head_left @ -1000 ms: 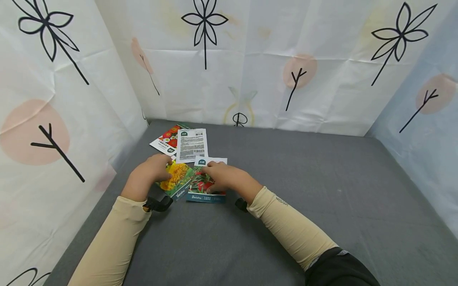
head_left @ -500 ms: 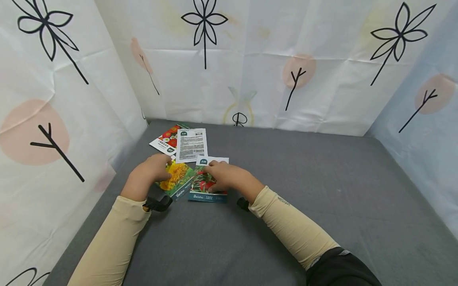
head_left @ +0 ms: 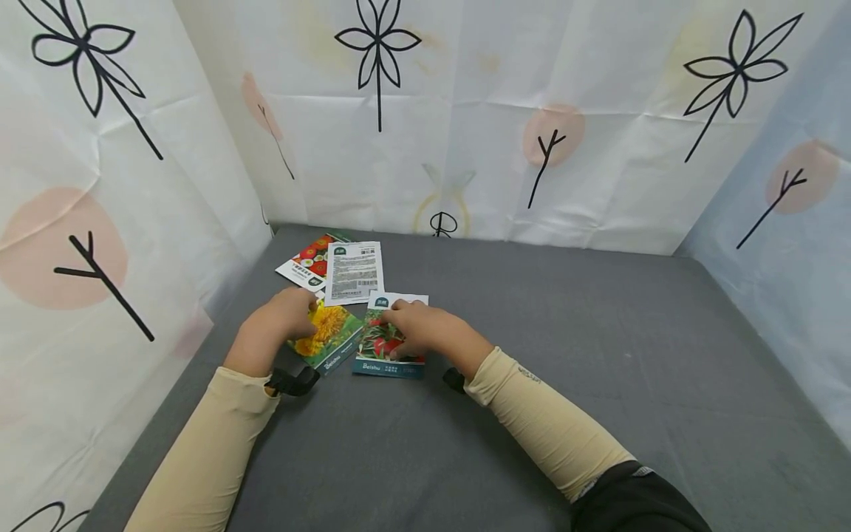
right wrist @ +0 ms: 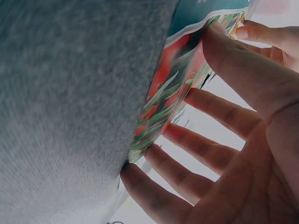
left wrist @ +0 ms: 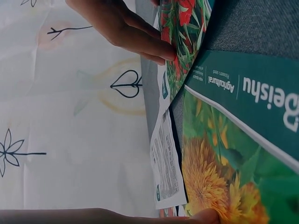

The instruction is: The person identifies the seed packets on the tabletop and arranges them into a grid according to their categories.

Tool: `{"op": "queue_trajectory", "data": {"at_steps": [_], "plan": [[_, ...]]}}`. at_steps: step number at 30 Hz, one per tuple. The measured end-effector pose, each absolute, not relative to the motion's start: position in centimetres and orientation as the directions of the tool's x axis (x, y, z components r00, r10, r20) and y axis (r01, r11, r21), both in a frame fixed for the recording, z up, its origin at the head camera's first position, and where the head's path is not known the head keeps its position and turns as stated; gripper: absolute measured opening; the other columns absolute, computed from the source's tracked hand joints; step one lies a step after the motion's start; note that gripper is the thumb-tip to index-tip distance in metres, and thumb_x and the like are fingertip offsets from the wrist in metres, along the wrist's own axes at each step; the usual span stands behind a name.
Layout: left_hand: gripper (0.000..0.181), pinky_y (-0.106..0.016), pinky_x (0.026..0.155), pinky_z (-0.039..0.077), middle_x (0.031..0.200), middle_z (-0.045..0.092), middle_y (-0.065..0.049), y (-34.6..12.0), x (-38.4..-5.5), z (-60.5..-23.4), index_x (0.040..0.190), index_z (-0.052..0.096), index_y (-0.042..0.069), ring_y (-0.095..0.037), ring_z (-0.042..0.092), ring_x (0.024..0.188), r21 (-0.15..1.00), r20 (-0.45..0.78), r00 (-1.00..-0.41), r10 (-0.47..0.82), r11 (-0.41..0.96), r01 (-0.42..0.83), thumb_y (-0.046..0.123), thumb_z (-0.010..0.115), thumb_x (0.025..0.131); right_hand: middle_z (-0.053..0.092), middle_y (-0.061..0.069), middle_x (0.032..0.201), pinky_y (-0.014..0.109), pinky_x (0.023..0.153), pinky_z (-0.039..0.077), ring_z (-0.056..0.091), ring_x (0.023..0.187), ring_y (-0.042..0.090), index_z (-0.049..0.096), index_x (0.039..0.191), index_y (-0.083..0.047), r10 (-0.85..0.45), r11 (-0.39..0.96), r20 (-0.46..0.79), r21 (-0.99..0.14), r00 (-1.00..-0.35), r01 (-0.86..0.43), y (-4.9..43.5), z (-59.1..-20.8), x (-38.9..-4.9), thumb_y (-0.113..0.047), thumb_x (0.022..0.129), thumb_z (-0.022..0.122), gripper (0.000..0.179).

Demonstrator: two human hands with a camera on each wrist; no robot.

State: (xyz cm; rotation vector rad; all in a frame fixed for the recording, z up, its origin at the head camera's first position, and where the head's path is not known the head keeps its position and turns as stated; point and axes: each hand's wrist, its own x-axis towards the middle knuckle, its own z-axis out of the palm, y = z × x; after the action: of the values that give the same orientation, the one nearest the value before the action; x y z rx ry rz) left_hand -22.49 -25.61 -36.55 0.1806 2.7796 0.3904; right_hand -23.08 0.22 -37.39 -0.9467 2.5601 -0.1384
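Head cam bright, soft shadows, wrist cams dimmer, R hand (right wrist: 247, 172) backlit

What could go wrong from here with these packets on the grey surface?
Slid left, the red-flower packet under the right hand might snag the yellow-flower packet close beside it. The text-covered packet overlaps the round-bloom packet, so a bump could shift both.

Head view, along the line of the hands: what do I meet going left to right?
Left hand, yellow-flower packet, red-flower packet, right hand.
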Motion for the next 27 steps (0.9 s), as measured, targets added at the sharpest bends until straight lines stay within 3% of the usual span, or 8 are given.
{"op": "queue_trajectory", "data": {"at_steps": [10,18,27], "plan": [[0.042,-0.04,0.074,0.05,0.115,0.066,-0.025,-25.6,-22.53,-37.05,0.124,0.067,-0.011,-0.034,0.055,0.093,0.29,-0.285,-0.944,0.164,0.954,0.078,0.006,0.074,0.086,0.046,0.011,0.16,0.045,0.106,0.052,0.053,0.134,0.03,0.052,0.155,-0.018,-0.643,0.765,-0.339,-0.235,-0.687,-0.6,0.59,-37.45,-23.08,-0.038,0.1,0.075,0.063],[0.04,-0.035,0.069,0.047,0.11,0.065,-0.022,-25.5,-22.44,-37.12,0.123,0.067,-0.011,-0.032,0.056,0.09,0.296,-0.299,-0.939,0.167,0.952,0.075,0.003,0.07,0.086,0.053,0.009,0.147,0.042,0.096,0.052,0.054,0.121,0.026,0.056,0.15,-0.019,-0.651,0.757,-0.33,-0.223,-0.683,-0.614,0.76,-37.55,-23.18,-0.038,0.099,0.076,0.058],[0.039,-0.04,0.074,0.052,0.105,0.068,-0.021,-25.41,-22.65,-37.07,0.116,0.067,-0.009,-0.031,0.059,0.087,0.253,-0.292,-0.934,0.204,0.959,0.131,0.018,0.075,0.089,0.05,0.01,0.155,0.045,0.106,0.051,0.053,0.131,0.029,0.055,0.152,-0.019,-0.649,0.759,-0.325,-0.227,-0.687,-0.61,1.02,-37.57,-23.35,-0.038,0.099,0.076,0.06]]}}
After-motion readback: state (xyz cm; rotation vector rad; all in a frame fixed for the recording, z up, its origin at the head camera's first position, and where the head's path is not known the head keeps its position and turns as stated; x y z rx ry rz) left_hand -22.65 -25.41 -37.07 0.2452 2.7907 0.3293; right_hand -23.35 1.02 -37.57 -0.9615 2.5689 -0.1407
